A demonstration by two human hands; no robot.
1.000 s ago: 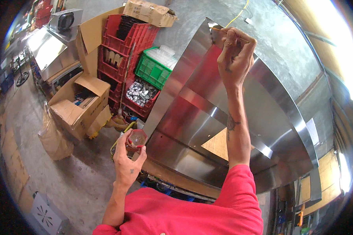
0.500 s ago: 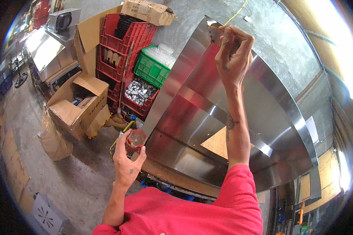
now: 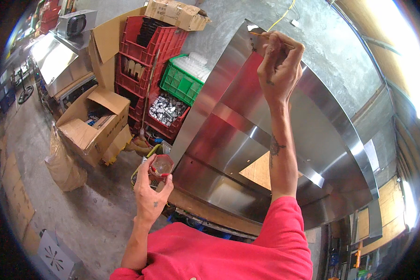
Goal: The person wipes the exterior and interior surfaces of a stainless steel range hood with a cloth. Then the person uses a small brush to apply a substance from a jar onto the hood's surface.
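A thin yellow-orange stick (image 3: 256, 33) is at the far corner of a large brushed-metal panel (image 3: 322, 140), its tip pointing left; whether the tip touches the metal cannot be told. The person's right hand (image 3: 281, 65) pinches the stick between thumb and fingers, the other fingers curled in, the wrist nearly in line with the forearm. That arm reaches almost straight out over the panel from the red sleeve (image 3: 284, 219). Small dark marks (image 3: 253, 45) lie on the metal just below the stick.

The left hand (image 3: 149, 198) grips a small clear cup (image 3: 163, 166) with a reddish rim, thumb and fingers around its sides, elbow bent, near the panel's lower left edge. The two forearms are well apart, with part of the panel between them.

The panel's left edge runs slanting from the far corner toward the cup; its right edge bows away down to the right. Left of the left hand, concrete floor (image 3: 105, 210) stretches to a tan sack (image 3: 65, 163) and an opened cardboard box (image 3: 100, 126). Stacked red crates (image 3: 137, 70) and a green crate (image 3: 182, 84) stand beyond the panel's left edge.
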